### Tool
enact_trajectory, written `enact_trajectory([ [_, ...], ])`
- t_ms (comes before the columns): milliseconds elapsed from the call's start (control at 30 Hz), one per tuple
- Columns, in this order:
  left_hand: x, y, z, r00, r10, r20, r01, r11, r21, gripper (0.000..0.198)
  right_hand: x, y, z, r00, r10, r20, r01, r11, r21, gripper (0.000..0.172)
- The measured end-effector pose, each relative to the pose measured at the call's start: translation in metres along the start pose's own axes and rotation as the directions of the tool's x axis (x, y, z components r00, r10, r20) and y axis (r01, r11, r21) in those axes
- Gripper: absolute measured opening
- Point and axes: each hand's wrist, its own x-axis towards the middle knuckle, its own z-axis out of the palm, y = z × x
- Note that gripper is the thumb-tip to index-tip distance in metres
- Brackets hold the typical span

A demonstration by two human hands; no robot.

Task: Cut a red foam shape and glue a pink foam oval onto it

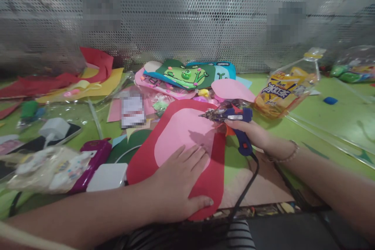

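Observation:
My left hand (183,179) lies flat with fingers stretched out across a pink rounded sheet (172,136) and the larger red sheet (215,172) under it. In my right hand (253,131) is a blue hot glue gun (238,117), gripped by its handle. Its nozzle points left over the upper part of the pink sheet, and a shadow falls just below it; whether the tip touches the paper I cannot tell. A black cord (249,187) runs from the glue gun's handle down to the table's near edge.
Behind the red sheet lie decorated green and blue cut-outs (186,76) and a pink oval piece (233,90). A cut-open plastic bottle (288,86) stands at right. At left are a white charger (108,175), a purple case (90,160) and red sheets (41,84). A perforated metal panel (190,19) closes the back.

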Motion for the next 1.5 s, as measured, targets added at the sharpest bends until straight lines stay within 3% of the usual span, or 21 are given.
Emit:
enact_trajectory([
  [200,-0.001,0.001,-0.002,1.000,-0.021,0.018,0.021,0.999,0.027,0.073,0.002,0.001,-0.011,0.999,0.051,-0.016,-0.051,0.999,0.003,0.023],
  [333,0.000,0.003,-0.001,0.996,-0.088,-0.017,0.090,0.990,0.104,0.071,0.007,0.001,-0.014,0.968,0.124,0.219,-0.124,0.992,-0.012,0.031],
  [400,0.001,0.003,0.001,0.991,-0.127,-0.041,0.133,0.976,0.172,0.074,0.010,0.002,-0.017,0.953,0.138,0.271,-0.128,0.990,-0.052,0.032],
  [633,0.004,0.003,0.004,0.967,-0.212,-0.144,0.245,0.930,0.275,0.074,0.017,0.006,-0.023,0.973,0.119,0.198,-0.111,0.993,-0.049,0.035],
  [833,0.006,0.002,0.000,0.980,-0.175,-0.095,0.197,0.922,0.334,0.068,0.016,0.006,-0.019,0.979,0.090,0.181,-0.093,0.996,0.008,0.035],
  [1033,0.008,0.001,0.004,0.990,-0.057,-0.129,0.104,0.912,0.397,0.058,0.011,0.006,-0.013,0.942,0.086,0.325,-0.078,0.996,-0.039,0.036],
  [1133,0.008,0.002,0.004,0.991,-0.053,-0.122,0.095,0.926,0.366,0.059,0.009,0.003,-0.014,0.934,0.070,0.351,-0.044,0.996,-0.082,0.036],
  [1233,0.005,0.004,0.001,0.981,-0.163,-0.105,0.187,0.940,0.286,0.061,0.008,0.000,-0.015,0.935,0.073,0.348,-0.025,0.990,-0.141,0.037],
  [1367,0.000,0.006,-0.005,0.917,-0.382,-0.115,0.398,0.886,0.237,0.069,0.008,-0.001,-0.018,0.939,0.078,0.335,-0.014,0.982,-0.188,0.039],
  [1500,-0.001,0.005,-0.007,0.912,-0.404,-0.078,0.411,0.890,0.196,0.068,0.010,-0.002,-0.022,0.953,0.063,0.296,-0.001,0.979,-0.204,0.039],
])
